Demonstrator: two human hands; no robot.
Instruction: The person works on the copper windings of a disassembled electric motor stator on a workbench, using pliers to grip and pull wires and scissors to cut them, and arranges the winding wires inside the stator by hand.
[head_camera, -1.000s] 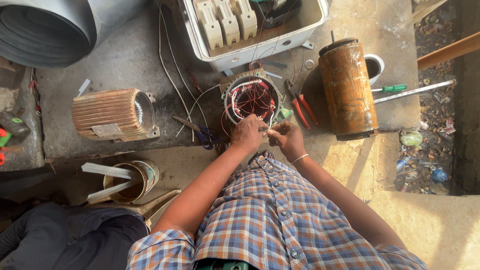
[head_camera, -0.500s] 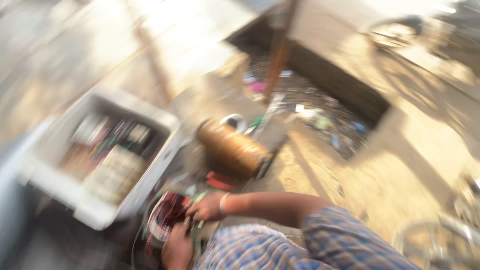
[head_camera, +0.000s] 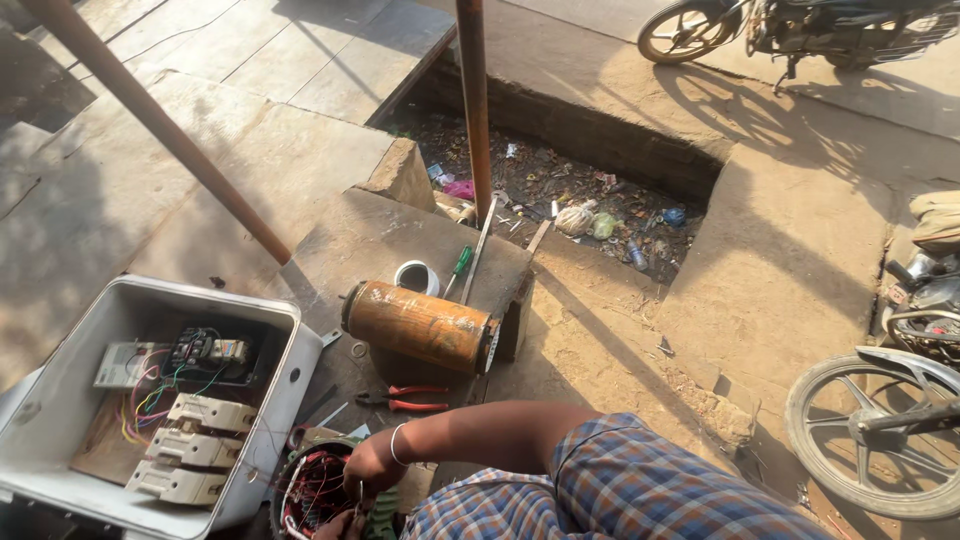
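- The right hand rests on the rim of the round motor stator, fingers curled over its red winding wires; whether it actually pinches a wire I cannot tell.
- The left hand barely shows at the lower frame edge just below it; its grip cannot be told.
- The step looks like sorting or tying the winding leads.
- Red-handled pliers lie just beyond the right hand, before the rusty cylinder; the open white electrical box stands to the left.
- Any further lead work calls for fine, careful fingertip handling.
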